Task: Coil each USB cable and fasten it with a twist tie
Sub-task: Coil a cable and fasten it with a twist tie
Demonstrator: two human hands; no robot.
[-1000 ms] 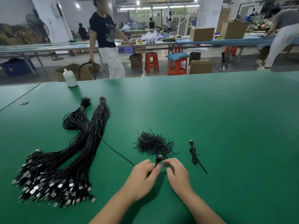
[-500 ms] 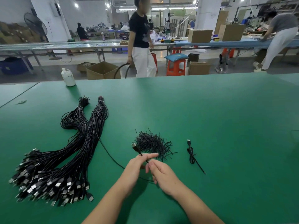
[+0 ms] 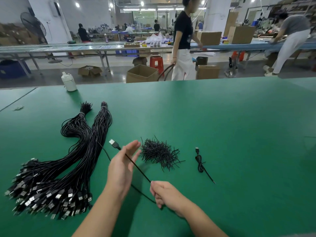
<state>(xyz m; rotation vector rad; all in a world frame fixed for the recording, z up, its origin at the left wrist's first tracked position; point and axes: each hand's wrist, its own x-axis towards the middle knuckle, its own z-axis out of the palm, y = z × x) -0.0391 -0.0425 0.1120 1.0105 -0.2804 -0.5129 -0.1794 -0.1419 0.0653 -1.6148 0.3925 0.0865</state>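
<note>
One black USB cable [image 3: 138, 168] is stretched between my hands above the green table [image 3: 230, 130]. My left hand [image 3: 120, 170] stands upright with its fingers straight; the cable crosses its palm and the silver plug [image 3: 112, 142] sticks out to the left. My right hand [image 3: 166, 196] is closed in a fist around the cable lower down, and the slack loops under it. A pile of black twist ties [image 3: 159, 153] lies just beyond my left hand. To its right lies a coiled, tied cable [image 3: 199, 162].
Two large bundles of black USB cables [image 3: 68, 159] fan out on the left, plugs toward me. A white bottle [image 3: 69, 82] stands at the table's far left edge. Beyond the table a person [image 3: 183, 47] walks past boxes, red stools and long benches.
My hands have drawn apart: the left rose and flattened with the plug pointing left, while the right slid down the cable toward me. The person behind walked to the right.
</note>
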